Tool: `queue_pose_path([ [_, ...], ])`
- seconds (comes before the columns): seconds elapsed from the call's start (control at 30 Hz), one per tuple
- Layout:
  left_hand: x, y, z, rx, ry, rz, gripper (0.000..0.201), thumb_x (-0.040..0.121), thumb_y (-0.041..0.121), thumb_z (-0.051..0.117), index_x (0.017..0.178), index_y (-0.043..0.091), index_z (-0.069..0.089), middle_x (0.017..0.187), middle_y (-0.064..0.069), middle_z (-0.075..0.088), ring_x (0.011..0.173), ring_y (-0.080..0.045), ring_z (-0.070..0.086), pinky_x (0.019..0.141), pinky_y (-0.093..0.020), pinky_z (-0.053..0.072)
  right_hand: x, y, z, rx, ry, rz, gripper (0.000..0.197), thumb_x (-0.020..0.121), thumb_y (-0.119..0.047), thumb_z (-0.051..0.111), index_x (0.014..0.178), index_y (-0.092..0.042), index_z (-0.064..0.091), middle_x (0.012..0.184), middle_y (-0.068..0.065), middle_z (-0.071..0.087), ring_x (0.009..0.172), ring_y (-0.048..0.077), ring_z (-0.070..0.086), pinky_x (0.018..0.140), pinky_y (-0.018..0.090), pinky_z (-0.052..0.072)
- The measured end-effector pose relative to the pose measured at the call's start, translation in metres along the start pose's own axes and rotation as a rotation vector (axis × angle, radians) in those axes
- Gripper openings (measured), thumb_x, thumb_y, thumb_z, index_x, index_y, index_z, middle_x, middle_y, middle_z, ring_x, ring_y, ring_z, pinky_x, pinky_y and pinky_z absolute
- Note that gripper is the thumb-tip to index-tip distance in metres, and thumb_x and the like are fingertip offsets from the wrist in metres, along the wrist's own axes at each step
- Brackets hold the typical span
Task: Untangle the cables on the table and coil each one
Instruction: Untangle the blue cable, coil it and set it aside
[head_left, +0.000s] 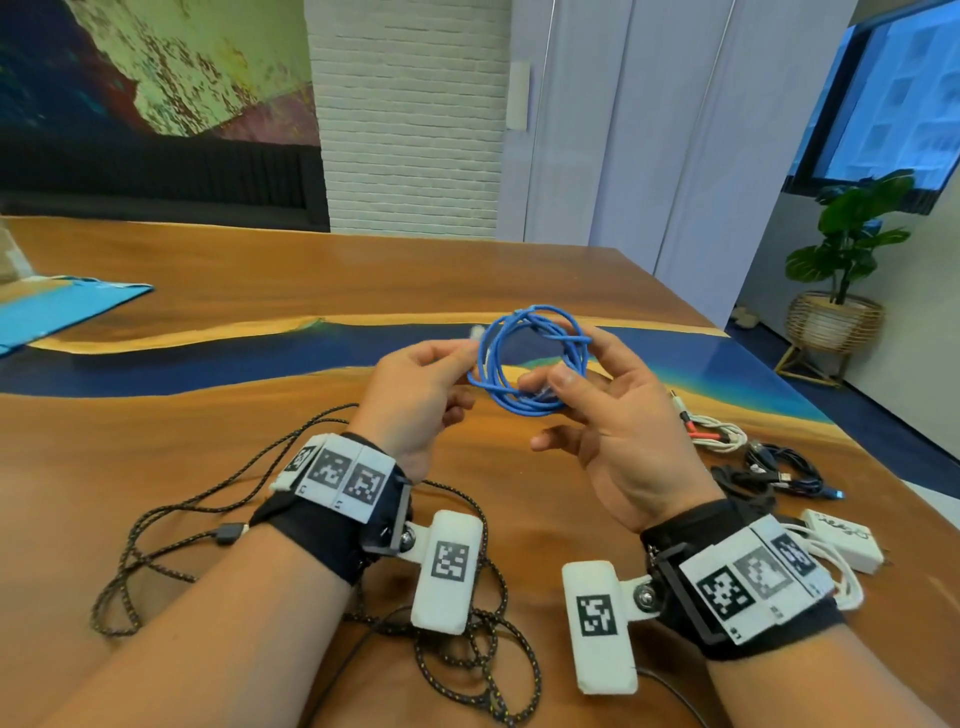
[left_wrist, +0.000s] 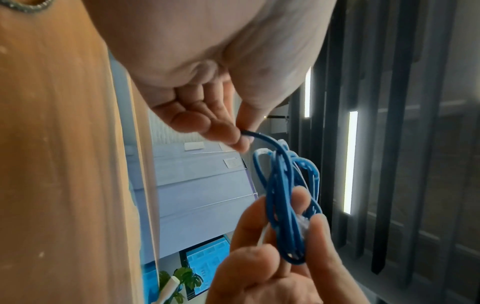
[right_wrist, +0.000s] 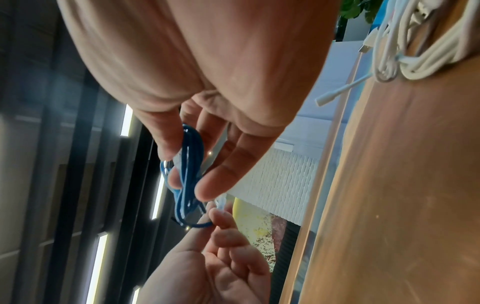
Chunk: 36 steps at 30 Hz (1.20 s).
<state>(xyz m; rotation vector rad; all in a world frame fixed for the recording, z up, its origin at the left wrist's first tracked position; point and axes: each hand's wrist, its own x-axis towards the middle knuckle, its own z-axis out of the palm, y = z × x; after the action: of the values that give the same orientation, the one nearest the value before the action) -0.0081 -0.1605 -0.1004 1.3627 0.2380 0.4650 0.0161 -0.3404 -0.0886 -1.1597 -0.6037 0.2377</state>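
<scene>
Coiling step nearly done: blue cable (head_left: 530, 358) held above the bench (head_left: 311, 260), left hand (head_left: 415, 395) fingers pinching its end, right hand (head_left: 608, 410) fingers gripping the loops; next likely tuck that end, then the near black braided cable (head_left: 156, 525).

- It looks like an office or meeting room, though a lounge cannot be ruled out.
- A large wooden table (head_left: 260, 270) with a blue resin band fills the middle.
- A white brick wall (head_left: 410, 114) and pale panels (head_left: 649, 130) stand behind it.
- A mural (head_left: 156, 67) hangs above a dark bench (head_left: 156, 176).
- A potted plant (head_left: 847, 244) stands under a window (head_left: 904, 93) facing a tall building.
</scene>
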Motion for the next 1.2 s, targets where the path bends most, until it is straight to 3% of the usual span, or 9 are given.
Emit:
queue_pose_path([
  [0.1,-0.007,0.004,0.003,0.132,-0.187,0.001,0.020,0.100,0.027,0.065,0.093,0.015,0.080,0.067,0.002,0.054,0.057,-0.012,0.045,0.055,-0.026,0.037,0.002,-0.002,-0.004,-0.020,0.009,0.027,0.038,0.092,-0.013,0.062,0.131,-0.015,0.060,0.087,0.013,0.074,0.080,0.023,0.072,0.051,0.031,0.056],
  [0.27,-0.016,0.011,0.005,-0.114,-0.348,-0.058,0.033,0.104,0.022,0.050,0.116,0.000,0.071,0.086,-0.006,0.068,0.092,-0.028,0.062,0.076,-0.037,0.048,0.005,0.002,-0.010,-0.070,0.074,0.094,0.030,0.099,-0.009,0.060,0.128,-0.015,0.062,0.086,0.015,0.073,0.074,0.022,0.073,0.050,0.029,0.056],
  [0.37,-0.019,0.014,0.005,-0.214,-0.394,-0.113,0.043,0.102,0.038,0.047,0.115,0.002,0.067,0.085,-0.007,0.065,0.089,-0.027,0.066,0.088,-0.043,0.049,0.005,0.006,-0.010,-0.128,0.105,0.115,0.028,0.100,-0.010,0.060,0.127,-0.017,0.065,0.096,0.025,0.071,0.079,0.028,0.073,0.048,0.029,0.054],
  [0.43,-0.020,0.012,0.006,-0.185,-0.388,-0.094,0.039,0.096,0.038,0.056,0.109,0.003,0.066,0.085,-0.008,0.065,0.085,-0.023,0.067,0.089,-0.041,0.051,0.006,0.008,-0.010,-0.135,0.117,0.139,0.026,0.100,-0.011,0.060,0.124,-0.017,0.066,0.102,0.028,0.071,0.079,0.029,0.074,0.048,0.029,0.053],
  [0.53,-0.019,0.006,0.010,-0.145,-0.331,-0.056,0.015,0.099,0.016,0.059,0.100,0.003,0.066,0.085,-0.012,0.065,0.086,-0.027,0.065,0.084,-0.035,0.054,0.006,0.010,-0.007,-0.123,0.116,0.168,0.021,0.101,-0.011,0.059,0.119,-0.018,0.067,0.100,0.023,0.074,0.074,0.027,0.074,0.048,0.028,0.053],
  [0.63,-0.016,0.006,0.012,-0.249,-0.219,-0.102,0.033,0.100,0.010,0.060,0.132,0.013,0.053,0.081,-0.007,0.070,0.076,-0.022,0.068,0.077,-0.033,0.055,0.007,0.016,-0.006,-0.140,0.108,0.184,0.020,0.101,-0.012,0.059,0.119,-0.016,0.068,0.102,0.018,0.076,0.078,0.027,0.074,0.050,0.027,0.055],
  [0.73,-0.015,0.007,0.011,-0.232,-0.207,-0.101,0.040,0.102,0.014,0.059,0.140,0.016,0.047,0.082,-0.006,0.073,0.074,-0.018,0.070,0.073,-0.032,0.055,0.007,0.019,-0.006,-0.159,0.124,0.177,0.023,0.100,-0.012,0.061,0.122,-0.012,0.068,0.100,0.014,0.077,0.080,0.028,0.075,0.053,0.028,0.057],
  [1.0,-0.017,0.003,0.010,-0.074,-0.218,-0.172,0.032,0.103,0.038,0.054,0.130,0.023,0.064,0.110,-0.004,0.078,0.108,-0.023,0.071,0.098,-0.041,0.048,0.018,-0.021,-0.027,-0.120,0.290,0.091,0.017,0.098,-0.011,0.064,0.114,-0.012,0.069,0.080,0.004,0.073,0.070,0.022,0.074,0.047,0.023,0.051],
  [1.2,-0.011,-0.001,0.005,-0.059,-0.139,-0.183,0.027,0.099,0.034,0.061,0.118,0.018,0.072,0.096,-0.003,0.078,0.095,-0.022,0.071,0.090,-0.041,0.049,0.050,-0.067,-0.076,-0.222,0.513,0.067,0.014,0.095,-0.020,0.070,0.109,-0.021,0.071,0.089,0.000,0.074,0.063,0.014,0.068,0.042,0.021,0.041],
])
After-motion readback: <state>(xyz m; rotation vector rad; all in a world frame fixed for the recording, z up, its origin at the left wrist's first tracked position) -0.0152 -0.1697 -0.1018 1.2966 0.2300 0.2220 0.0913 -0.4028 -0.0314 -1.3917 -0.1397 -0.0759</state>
